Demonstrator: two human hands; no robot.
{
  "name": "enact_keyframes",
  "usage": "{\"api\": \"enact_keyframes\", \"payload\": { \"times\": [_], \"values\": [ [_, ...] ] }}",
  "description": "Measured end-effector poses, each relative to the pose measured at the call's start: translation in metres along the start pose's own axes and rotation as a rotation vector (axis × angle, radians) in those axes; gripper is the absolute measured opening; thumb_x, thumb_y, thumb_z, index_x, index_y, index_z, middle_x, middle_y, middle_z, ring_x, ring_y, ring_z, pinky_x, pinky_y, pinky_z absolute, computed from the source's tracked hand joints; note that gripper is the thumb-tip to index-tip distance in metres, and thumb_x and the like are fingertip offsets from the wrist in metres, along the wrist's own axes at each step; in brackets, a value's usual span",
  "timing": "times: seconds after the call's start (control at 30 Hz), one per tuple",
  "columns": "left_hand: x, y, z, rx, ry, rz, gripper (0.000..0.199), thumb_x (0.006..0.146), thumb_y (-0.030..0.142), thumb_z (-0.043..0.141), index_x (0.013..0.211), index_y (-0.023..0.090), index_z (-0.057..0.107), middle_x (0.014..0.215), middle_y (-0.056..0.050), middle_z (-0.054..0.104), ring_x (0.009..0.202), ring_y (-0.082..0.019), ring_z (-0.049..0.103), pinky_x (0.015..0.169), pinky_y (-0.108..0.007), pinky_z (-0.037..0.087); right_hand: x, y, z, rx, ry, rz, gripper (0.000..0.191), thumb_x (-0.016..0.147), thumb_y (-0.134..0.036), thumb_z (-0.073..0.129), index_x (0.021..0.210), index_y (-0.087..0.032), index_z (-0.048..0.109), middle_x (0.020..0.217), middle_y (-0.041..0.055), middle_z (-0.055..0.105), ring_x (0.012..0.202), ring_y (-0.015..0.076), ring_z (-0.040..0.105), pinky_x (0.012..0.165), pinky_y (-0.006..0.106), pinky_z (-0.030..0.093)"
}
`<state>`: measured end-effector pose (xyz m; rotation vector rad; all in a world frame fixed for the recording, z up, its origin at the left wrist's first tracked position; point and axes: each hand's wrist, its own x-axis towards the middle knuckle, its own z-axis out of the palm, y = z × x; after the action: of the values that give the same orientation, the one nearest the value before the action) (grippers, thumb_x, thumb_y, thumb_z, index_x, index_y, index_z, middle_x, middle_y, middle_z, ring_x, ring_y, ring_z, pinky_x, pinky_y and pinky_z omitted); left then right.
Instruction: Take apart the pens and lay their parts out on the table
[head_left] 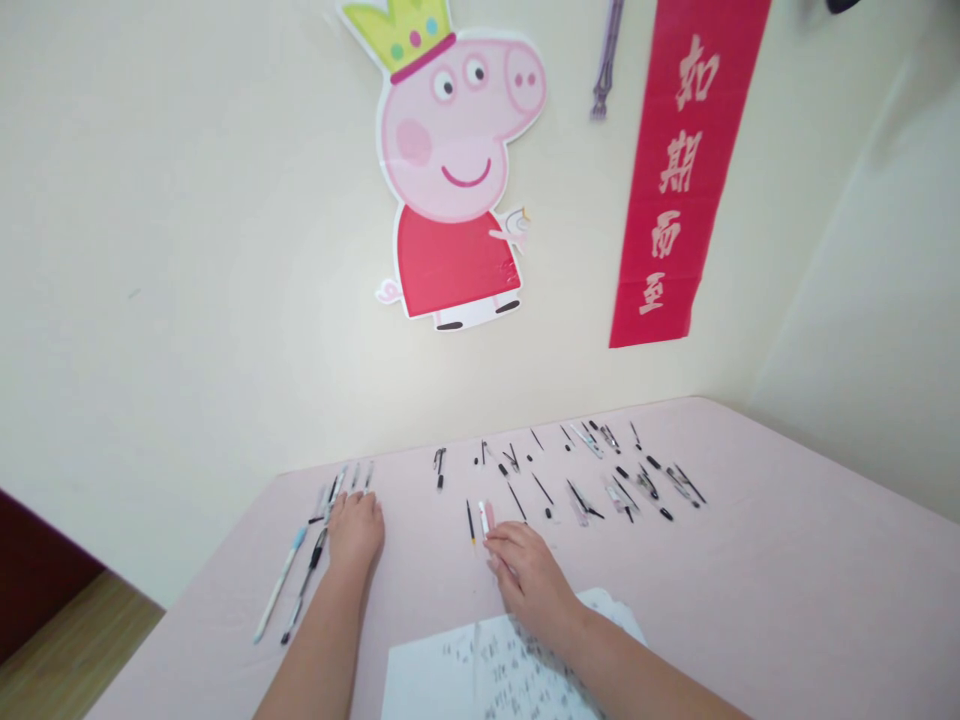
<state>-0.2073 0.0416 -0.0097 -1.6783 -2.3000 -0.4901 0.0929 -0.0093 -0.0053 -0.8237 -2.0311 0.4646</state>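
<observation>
Nearest: handwritten sheet on the pink bench, right forearm across it. Left side: light pen and black-grip pen, roughly parallel, far ends leaning right; light one's blue end is the far one.

Right hand: reaching forward-left, back of hand up, fingers bent at the near end of the white-and-pink pen piece. Can't tell if that grip is pinching or just touching. Piece lies flat, long axis mostly fore-aft, far end slightly left; white with red marks, pink alongside. Left of it: dark refill, near-parallel, orange tip toward the person.

Left hand: arm forward, palm down, fingertips by clear barrels; grip state hidden.

Beyond right: loose pen parts, mostly slanted. Wall behind: pig cutout, red banner.
</observation>
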Motion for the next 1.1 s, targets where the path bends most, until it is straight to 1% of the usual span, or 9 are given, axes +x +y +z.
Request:
{"api": "enact_keyframes", "payload": {
  "times": [0.1,0.2,0.37,0.57,0.73,0.83,0.9,0.97,1.1],
  "values": [
    [-0.001,0.002,-0.006,0.152,-0.027,0.08,0.034,0.082,0.021,0.035,0.084,0.013,0.068,0.096,-0.014,0.066,0.098,-0.026,0.055,0.092,-0.038,0.036,0.0,0.0,0.0,0.004,-0.001,0.006,0.03,0.081,-0.011,0.044,0.103,-0.019,0.064,0.1,0.0089,0.062,0.097,0.0203,0.053,0.089,0.04,0.042],
    [-0.003,0.007,-0.015,0.187,-0.104,0.031,0.035,0.082,0.02,0.033,0.078,0.015,0.068,0.09,-0.013,0.066,0.086,-0.025,0.06,0.078,-0.036,0.043,-0.001,0.001,0.0,-0.002,-0.002,0.01,0.029,0.081,-0.011,0.045,0.102,-0.019,0.064,0.1,0.0087,0.062,0.098,0.0199,0.053,0.089,0.039,0.042],
    [-0.014,0.015,-0.028,0.189,-0.183,-0.054,0.032,0.081,0.017,0.034,0.079,0.016,0.066,0.09,-0.013,0.064,0.079,-0.024,0.062,0.065,-0.033,0.044,-0.001,0.001,0.0,-0.004,0.002,0.013,0.03,0.081,-0.009,0.044,0.102,-0.019,0.064,0.101,0.0087,0.062,0.097,0.0197,0.053,0.09,0.039,0.042],
    [-0.027,0.019,-0.035,0.221,-0.219,-0.073,0.031,0.082,0.013,0.031,0.09,0.012,0.061,0.088,-0.015,0.063,0.078,-0.023,0.062,0.066,-0.033,0.043,-0.001,0.001,0.0,0.012,-0.009,0.004,0.03,0.081,-0.009,0.044,0.101,-0.018,0.064,0.1,0.0096,0.062,0.096,0.0199,0.053,0.089,0.039,0.041],
    [-0.024,0.027,-0.036,0.247,-0.08,-0.041,0.03,0.083,0.021,0.035,0.101,0.01,0.056,0.097,-0.016,0.058,0.088,-0.025,0.057,0.071,-0.032,0.041,-0.002,0.002,0.001,0.011,-0.009,0.015,0.03,0.08,-0.009,0.045,0.102,-0.018,0.063,0.101,0.009,0.062,0.098,0.0197,0.052,0.09,0.038,0.04],
    [-0.015,0.028,-0.031,0.232,-0.089,-0.016,0.034,0.085,0.02,0.032,0.109,0.013,0.055,0.1,-0.016,0.057,0.092,-0.025,0.055,0.073,-0.033,0.04,-0.002,0.002,0.002,0.011,-0.007,0.017,0.03,0.08,-0.009,0.045,0.102,-0.018,0.063,0.102,0.009,0.062,0.098,0.0198,0.052,0.09,0.038,0.04],
    [-0.009,0.027,-0.026,0.232,-0.127,-0.008,0.035,0.086,0.016,0.029,0.106,0.013,0.057,0.098,-0.015,0.058,0.091,-0.025,0.055,0.072,-0.033,0.04,-0.002,0.002,0.002,0.01,-0.01,0.019,0.03,0.08,-0.009,0.045,0.102,-0.018,0.063,0.102,0.0092,0.062,0.098,0.0201,0.052,0.09,0.038,0.04],
    [-0.005,0.025,-0.022,0.236,-0.159,-0.01,0.034,0.085,0.013,0.028,0.097,0.011,0.06,0.093,-0.015,0.059,0.088,-0.025,0.056,0.071,-0.032,0.04,-0.001,0.002,0.001,0.011,-0.013,0.024,0.03,0.08,-0.009,0.045,0.102,-0.018,0.063,0.102,0.0093,0.062,0.098,0.02,0.052,0.091,0.038,0.04],
    [-0.005,0.023,-0.017,0.228,-0.166,-0.04,0.032,0.084,0.013,0.029,0.091,0.01,0.06,0.089,-0.015,0.058,0.083,-0.024,0.058,0.067,-0.031,0.04,0.0,0.001,0.0,0.018,-0.014,0.026,0.03,0.08,-0.009,0.045,0.102,-0.018,0.064,0.101,0.0091,0.062,0.097,0.0198,0.052,0.091,0.038,0.04]
  ]
}}
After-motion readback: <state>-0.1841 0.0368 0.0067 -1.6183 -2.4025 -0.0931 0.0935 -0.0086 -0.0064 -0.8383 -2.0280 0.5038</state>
